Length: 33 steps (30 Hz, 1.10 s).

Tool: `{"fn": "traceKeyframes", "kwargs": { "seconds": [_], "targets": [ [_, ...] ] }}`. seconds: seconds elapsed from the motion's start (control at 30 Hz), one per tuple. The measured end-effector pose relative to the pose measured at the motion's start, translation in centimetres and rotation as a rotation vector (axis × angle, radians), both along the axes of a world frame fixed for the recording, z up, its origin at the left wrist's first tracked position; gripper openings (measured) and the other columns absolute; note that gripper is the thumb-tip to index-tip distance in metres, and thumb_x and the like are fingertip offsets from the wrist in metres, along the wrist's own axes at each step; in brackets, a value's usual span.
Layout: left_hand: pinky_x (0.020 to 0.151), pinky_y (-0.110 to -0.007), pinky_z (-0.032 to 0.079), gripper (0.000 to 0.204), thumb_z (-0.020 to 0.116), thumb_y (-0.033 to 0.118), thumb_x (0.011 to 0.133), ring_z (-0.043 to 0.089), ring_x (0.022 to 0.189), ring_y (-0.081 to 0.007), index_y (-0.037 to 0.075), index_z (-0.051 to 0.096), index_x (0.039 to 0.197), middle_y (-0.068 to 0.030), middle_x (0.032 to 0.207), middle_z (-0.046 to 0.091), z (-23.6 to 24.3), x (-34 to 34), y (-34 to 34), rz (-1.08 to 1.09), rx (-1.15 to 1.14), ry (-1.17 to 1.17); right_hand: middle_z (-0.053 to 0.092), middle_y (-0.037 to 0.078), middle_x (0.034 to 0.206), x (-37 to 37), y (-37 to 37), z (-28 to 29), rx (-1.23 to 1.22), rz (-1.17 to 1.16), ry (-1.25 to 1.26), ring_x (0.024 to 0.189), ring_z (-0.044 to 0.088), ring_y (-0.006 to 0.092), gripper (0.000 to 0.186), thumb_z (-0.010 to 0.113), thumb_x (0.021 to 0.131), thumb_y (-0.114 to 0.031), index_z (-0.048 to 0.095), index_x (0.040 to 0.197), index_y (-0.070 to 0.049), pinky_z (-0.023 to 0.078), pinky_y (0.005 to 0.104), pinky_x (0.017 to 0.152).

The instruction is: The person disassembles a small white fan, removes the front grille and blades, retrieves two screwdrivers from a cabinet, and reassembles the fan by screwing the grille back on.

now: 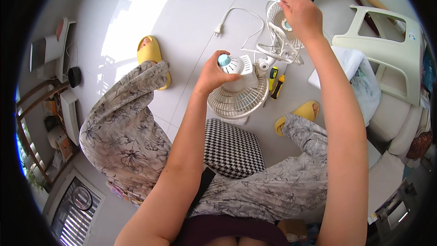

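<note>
A small white electric fan lies on the floor tiles, its round ribbed grille (237, 102) toward me. My left hand (213, 74) is wrapped around the fan's white motor housing (246, 78), next to its light blue knob (224, 60). Beyond an arm joint is the fan's white clip-like base (284, 48), beside a ribbed round part with a light blue centre. Above that part my right hand (304, 16) is closed, pinching the looped white power cord (272, 2); its fingertips are partly hidden. The cord's plug (217, 30) rests farther left on the floor.
Two screwdrivers, one yellow-green (272, 74) and one yellow-orange (278, 87), lie right of the grille. A houndstooth stool (233, 148) stands between my legs. On the right are a pale plastic stool (341, 40) and a white plastic bag (364, 79). Yellow slippers (149, 52) are on my feet.
</note>
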<state>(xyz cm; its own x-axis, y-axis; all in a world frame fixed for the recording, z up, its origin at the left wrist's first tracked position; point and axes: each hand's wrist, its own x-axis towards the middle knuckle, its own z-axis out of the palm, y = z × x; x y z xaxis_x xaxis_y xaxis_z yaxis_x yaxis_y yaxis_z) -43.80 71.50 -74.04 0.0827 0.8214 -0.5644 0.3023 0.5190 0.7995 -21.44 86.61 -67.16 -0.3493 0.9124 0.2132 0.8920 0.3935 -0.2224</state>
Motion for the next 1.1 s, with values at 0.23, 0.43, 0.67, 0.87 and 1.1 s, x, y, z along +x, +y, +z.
{"fn": "traceKeyframes", "kwargs": {
  "seconds": [0.23, 0.43, 0.67, 0.87, 1.1],
  "targets": [
    [0.077, -0.033, 0.049, 0.071, 0.081, 0.016, 0.052, 0.057, 0.090, -0.0197, 0.000, 0.049, 0.113, -0.0118, 0.098, 0.058, 0.2, -0.7, 0.0, 0.151, -0.067, -0.180, 0.063, 0.017, 0.077, 10.9, 1.1, -3.3, -0.717, -0.481, -0.050, 0.068, 0.062, 0.0307, 0.019, 0.057, 0.077, -0.020, 0.061, 0.078, -0.002, 0.049, 0.0394, 0.060],
    [0.081, -0.031, 0.045, 0.065, 0.078, 0.013, 0.057, 0.055, 0.091, -0.0187, 0.001, 0.049, 0.113, -0.0083, 0.098, 0.057, -1.1, -2.6, -0.7, 0.308, -0.114, -0.418, 0.057, 0.007, 0.070, 11.4, -3.1, -4.7, -1.231, -0.835, 0.690, 0.056, 0.056, 0.0133, 0.008, 0.053, 0.086, -0.010, 0.053, 0.086, -0.002, 0.049, 0.0262, 0.048],
    [0.082, -0.030, 0.044, 0.063, 0.076, 0.017, 0.060, 0.054, 0.093, -0.0191, 0.000, 0.049, 0.115, -0.0089, 0.100, 0.057, -0.5, -2.2, -0.6, 0.281, -0.182, -0.564, 0.061, 0.010, 0.091, 7.6, 0.1, -5.0, -0.954, -0.499, 0.966, 0.079, 0.063, 0.0178, 0.018, 0.049, 0.091, -0.016, 0.052, 0.098, 0.001, 0.054, 0.0265, 0.072],
    [0.082, -0.030, 0.044, 0.064, 0.075, 0.020, 0.062, 0.054, 0.094, -0.0191, -0.001, 0.049, 0.116, -0.0099, 0.102, 0.057, -0.1, -1.8, -0.4, 0.148, -0.234, -0.601, 0.061, 0.009, 0.094, 2.6, 4.0, -1.6, -1.027, -0.179, 0.883, 0.082, 0.063, 0.0154, 0.023, 0.049, 0.093, -0.020, 0.052, 0.101, 0.001, 0.053, 0.0250, 0.075],
    [0.075, -0.027, 0.045, 0.061, 0.072, 0.031, 0.066, 0.055, 0.087, -0.0163, -0.002, 0.050, 0.113, -0.0091, 0.097, 0.058, -0.9, -1.2, -0.9, 0.111, -0.389, -0.551, 0.061, 0.014, 0.086, -2.5, 4.5, -0.5, -1.106, 0.002, 0.961, 0.075, 0.064, 0.0209, 0.015, 0.050, 0.091, -0.010, 0.053, 0.091, 0.004, 0.055, 0.0296, 0.066]
  ]
}}
